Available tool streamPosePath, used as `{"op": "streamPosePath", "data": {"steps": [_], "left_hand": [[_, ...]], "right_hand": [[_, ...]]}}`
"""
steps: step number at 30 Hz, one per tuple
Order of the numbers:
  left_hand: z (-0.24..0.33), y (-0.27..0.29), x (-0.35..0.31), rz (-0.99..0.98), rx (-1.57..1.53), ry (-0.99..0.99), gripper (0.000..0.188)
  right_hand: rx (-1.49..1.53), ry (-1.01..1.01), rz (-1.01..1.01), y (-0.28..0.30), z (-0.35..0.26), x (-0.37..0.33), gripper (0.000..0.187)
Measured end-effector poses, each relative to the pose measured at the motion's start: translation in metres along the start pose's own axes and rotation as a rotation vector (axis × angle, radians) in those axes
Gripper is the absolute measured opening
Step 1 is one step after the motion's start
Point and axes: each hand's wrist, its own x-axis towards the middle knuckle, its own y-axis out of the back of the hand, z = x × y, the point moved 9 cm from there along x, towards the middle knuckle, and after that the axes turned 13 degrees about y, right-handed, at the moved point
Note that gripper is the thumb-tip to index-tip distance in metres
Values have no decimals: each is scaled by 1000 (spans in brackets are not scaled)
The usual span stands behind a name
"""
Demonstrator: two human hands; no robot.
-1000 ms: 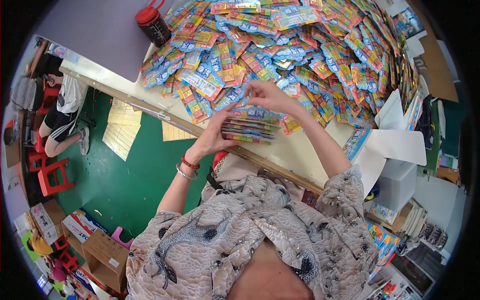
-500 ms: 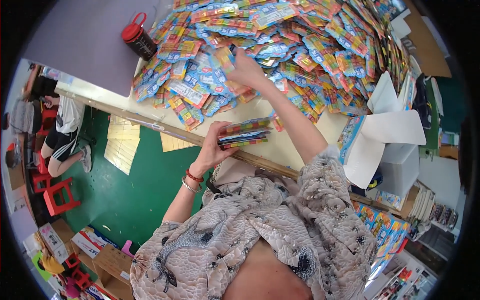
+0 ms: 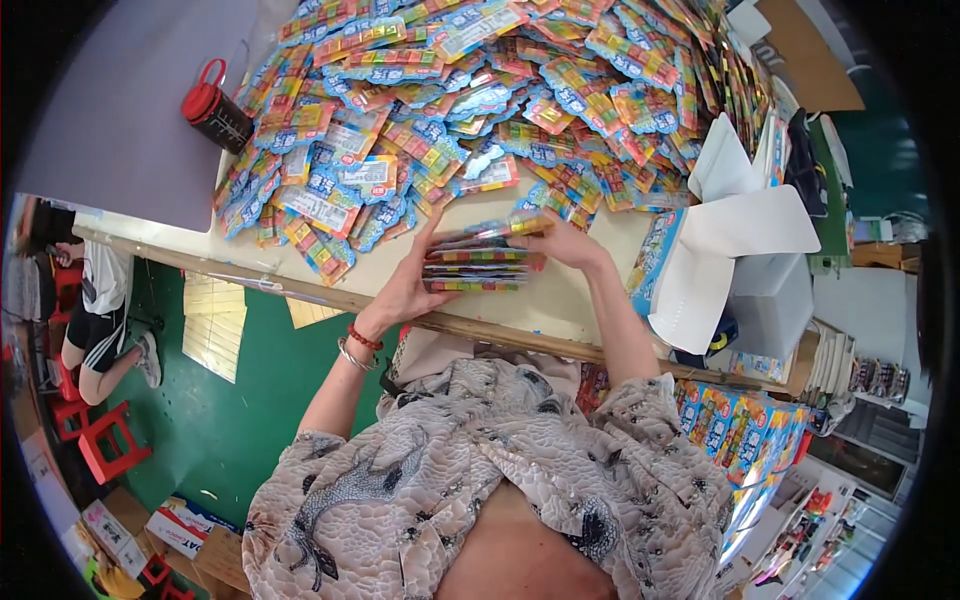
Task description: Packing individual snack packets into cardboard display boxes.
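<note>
Across from me, the left hand (image 3: pixel 404 284) clasps a loose stack of flat, shiny, multicoloured plastic packets (image 3: pixel 476 271) by the cream-coloured surface's (image 3: pixel 570 312) six o'clock edge; the right hand (image 3: pixel 570 243) seemingly pinches one at the stack's two o'clock. A slackened left grip could spill them.

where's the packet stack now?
Head view, near centre: packet stack between left hand and right hand, by the wooden table edge, below the packet pile in frame.

Red plastic stools (image 3: pixel 91 448) stand on a green floor (image 3: pixel 270 370) left of a pale, wood-edged table (image 3: pixel 565 305).
</note>
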Motion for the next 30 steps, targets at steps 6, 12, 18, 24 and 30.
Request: {"op": "streamPosePath", "data": {"steps": [6,12,18,24,30], "left_hand": [[11,-10,2,-54,275,-131,80],[23,-11,-3,-5,399,-182,75],[8,-11,2,-50,362,-101,74],[15,-4,3,14,313,-114,71],[13,-10,10,-70,404,-130,73]], "right_hand": [[37,382,156,49,-66,-11,46],[-1419,541,843,134,-144,4,63],[-1043,69,589,114,-109,39,66],[-1334,246,498,85,-118,38,75],[-1503,506,257,85,-119,59,79]]}}
